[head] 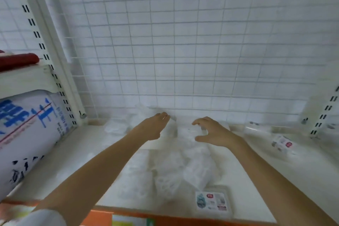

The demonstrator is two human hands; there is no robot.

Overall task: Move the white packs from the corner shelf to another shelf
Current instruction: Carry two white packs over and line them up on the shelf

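Observation:
Several white, see-through packs (183, 167) lie in a loose heap in the middle of the white shelf (77, 152), reaching back to the wire grid. My left hand (156, 126) reaches over the rear packs, fingers mostly straight, holding nothing. My right hand (211, 132) hovers just right of it, fingers and thumb spread in a wide claw above a pack, gripping nothing. One pack with a printed label (212, 201) lies flat near the front edge. The image is blurred.
A large white roll with blue print (31, 128) leans at the left by a slotted upright (55, 71). A small labelled pack (282, 143) lies at the right. A wire grid back wall (183, 51) closes the rear. An orange strip (165, 216) edges the front.

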